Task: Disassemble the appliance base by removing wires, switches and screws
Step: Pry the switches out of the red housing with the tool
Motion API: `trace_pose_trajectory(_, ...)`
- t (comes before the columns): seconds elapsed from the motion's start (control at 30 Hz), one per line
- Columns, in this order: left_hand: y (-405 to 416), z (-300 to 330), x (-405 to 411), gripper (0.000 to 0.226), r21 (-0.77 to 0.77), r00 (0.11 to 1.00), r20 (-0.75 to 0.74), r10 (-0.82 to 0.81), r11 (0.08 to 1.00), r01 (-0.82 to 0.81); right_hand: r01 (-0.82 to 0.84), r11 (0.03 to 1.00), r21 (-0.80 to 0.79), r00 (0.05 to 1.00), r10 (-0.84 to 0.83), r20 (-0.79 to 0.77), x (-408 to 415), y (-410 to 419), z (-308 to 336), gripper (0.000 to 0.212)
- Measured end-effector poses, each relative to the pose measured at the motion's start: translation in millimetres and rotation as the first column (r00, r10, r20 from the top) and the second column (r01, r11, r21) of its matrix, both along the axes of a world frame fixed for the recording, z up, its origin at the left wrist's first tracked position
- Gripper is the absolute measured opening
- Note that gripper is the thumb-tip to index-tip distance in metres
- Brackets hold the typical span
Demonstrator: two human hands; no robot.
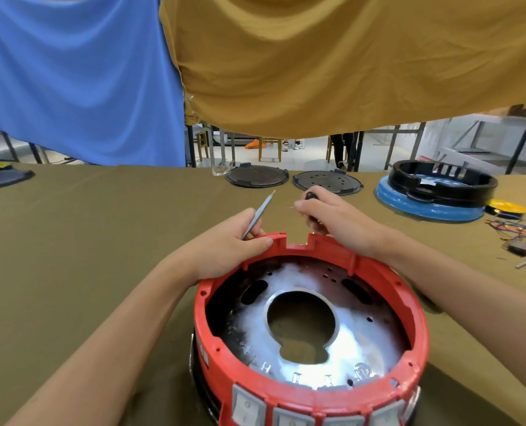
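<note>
A red plastic appliance base (311, 330), ring-shaped and open at the top, is sitting at the lower centre of the frame on a table draped in olive-brown cloth (86, 229). Inside it, a shiny, scuffed metal plate (357, 342) with a large keyhole-shaped cutout and several slots and small holes is catching the light. Grey rectangular switches (248, 407) are lining the rim nearest the camera, and a notch is breaking the far rim.

The left hand (234, 244) is gripping the far left rim, thumb pressed on the red edge, while its fingers are pinching a slim grey metal tool (260, 215); the tool's long axis is slanting up and to the right, its tip pointing away from the camera. The right hand (332, 216) is curling its fingers around a small dark object (311, 196) just beyond the notch; what that object is cannot be told.

Farther back, two dark round flat discs (257, 176) (328, 181) are lying side by side, the right one perforated. At the right, a black ring-shaped housing (443, 182) is resting on a glossy blue base (430, 207), beside a yellow disc (507, 207) and a tangle of coloured wires (520, 229). Blue fabric (77, 78) and mustard fabric (332, 56) are hanging across the upper frame.
</note>
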State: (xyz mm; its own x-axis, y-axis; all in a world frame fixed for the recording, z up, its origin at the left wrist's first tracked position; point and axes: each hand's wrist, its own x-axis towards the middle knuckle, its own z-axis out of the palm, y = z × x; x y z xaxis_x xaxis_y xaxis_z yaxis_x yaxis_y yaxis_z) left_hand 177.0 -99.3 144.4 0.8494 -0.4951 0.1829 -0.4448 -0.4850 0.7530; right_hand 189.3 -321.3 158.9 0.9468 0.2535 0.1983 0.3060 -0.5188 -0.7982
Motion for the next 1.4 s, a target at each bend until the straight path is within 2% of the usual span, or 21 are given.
trace_pose_trajectory(0.07,-0.9,1.1,-1.0,0.027,0.003,1.0,-0.002,0.013,1.0,-0.013,0.053,0.971,0.235,0.984,-0.01,-0.178,3.6,1.1,-0.8,0.02)
trace_pose_trajectory(0.13,-0.3,1.6,-1.2,0.028,-0.002,1.0,-0.015,0.02,1.0,-0.02,0.141,0.889,0.435,0.956,-0.008,-0.292,4.8,2.6,-0.4,0.019)
trace_pose_trajectory(0.23,3.0,3.0,-0.5,0.028,-0.037,0.998,-0.061,0.0,0.999,-0.002,0.196,0.76,0.62,0.929,0.059,-0.366,-1.5,-6.0,-1.4,0.015)
trace_pose_trajectory(0.33,7.0,3.8,2.5,0.031,-0.091,0.995,-0.101,-0.008,0.996,-0.001,0.25,0.637,0.729,0.916,0.088,-0.392,-9.2,-22.7,-2.1,0.027)
trace_pose_trajectory(0.37,8.8,4.2,3.5,0.032,-0.097,0.994,-0.105,-0.001,0.995,-0.009,0.272,0.636,0.722,0.925,0.033,-0.377,-10.6,-29.4,-3.3,0.032)
trace_pose_trajectory(0.43,12.1,5.6,5.2,0.034,-0.103,0.995,-0.097,0.025,0.994,-0.035,0.288,0.738,0.611,0.949,-0.134,-0.286,-13.2,-41.5,-5.1,0.034)
trace_pose_trajectory(0.5,14.2,7.3,6.2,0.036,-0.103,0.994,-0.088,0.063,0.992,-0.072,0.308,0.887,0.345,0.951,-0.296,-0.087,-15.0,-51.9,-7.9,0.027)
trace_pose_trajectory(0.53,14.3,7.9,5.9,0.037,-0.105,0.993,-0.086,0.079,0.991,-0.088,0.321,0.927,0.194,0.943,-0.332,0.03,-15.2,-57.0,-9.8,0.024)
trace_pose_trajectory(0.57,14.0,8.5,5.2,0.038,-0.107,0.992,-0.084,0.096,0.989,-0.104,0.322,0.945,0.051,0.937,-0.326,0.124,-14.9,-61.5,-12.4,0.023)
trace_pose_trajectory(0.63,14.5,9.7,3.6,0.037,-0.107,0.987,-0.089,0.131,0.984,-0.14,0.305,0.928,-0.212,0.944,-0.266,0.193,-13.3,-64.5,-19.2,0.027)
trace_pose_trajectory(0.67,15.5,11.1,2.9,0.036,-0.109,0.983,-0.111,0.143,0.982,-0.155,0.3,0.903,-0.306,0.949,-0.25,0.19,-12.6,-63.9,-23.2,0.031)
trace_pose_trajectory(0.73,17.5,14.4,0.3,0.036,-0.11,0.975,-0.167,0.145,0.98,-0.165,0.309,0.866,-0.394,0.949,-0.256,0.182,-11.5,-61.9,-30.1,0.04)
trace_pose_trajectory(0.83,16.5,14.8,-1.0,0.034,-0.108,0.976,-0.168,0.139,0.981,-0.158,0.321,0.828,-0.459,0.947,-0.273,0.171,-10.4,-63.4,-33.8,0.043)
trace_pose_trajectory(0.93,15.3,11.4,3.5,0.037,-0.141,0.978,-0.138,0.154,0.975,-0.173,0.355,0.809,-0.469,0.935,-0.3,0.19,-9.0,-66.4,-33.4,0.033)
trace_pose_trajectory(1.0,14.0,10.0,4.3,0.041,-0.169,0.98,-0.128,0.153,0.97,-0.174,0.426,0.842,-0.33,0.899,-0.352,0.261,-10.0,-66.4,-28.2,0.03)
trace_pose_trajectory(1.07,12.2,8.7,4.5,0.041,-0.188,0.98,-0.125,0.157,0.966,-0.179,0.443,0.888,-0.124,0.871,-0.393,0.296,-13.7,-62.9,-20.0,0.032)
trace_pose_trajectory(1.13,14.1,10.0,3.9,0.039,-0.171,0.976,-0.155,0.151,0.969,-0.177,0.356,0.932,0.066,0.902,-0.361,0.236,-21.0,-56.1,-12.6,0.031)
trace_pose_trajectory(1.2,21.2,15.4,1.8,0.042,-0.061,0.963,-0.22,0.156,0.983,-0.173,0.245,0.959,0.143,0.948,-0.268,0.171,-29.4,-46.8,-7.5,0.027)
trace_pose_trajectory(1.3,29.3,21.2,-1.4,0.042,0.089,0.94,-0.294,0.172,0.984,-0.152,0.069,0.995,0.078,0.996,-0.074,0.059,-36.1,-37.7,-6.7,0.028)
trace_pose_trajectory(1.4,28.9,22.4,-0.8,0.038,0.078,0.943,-0.287,0.171,0.985,-0.155,-0.061,0.995,-0.082,0.996,0.056,-0.064,-39.5,-34.1,-7.7,0.036)
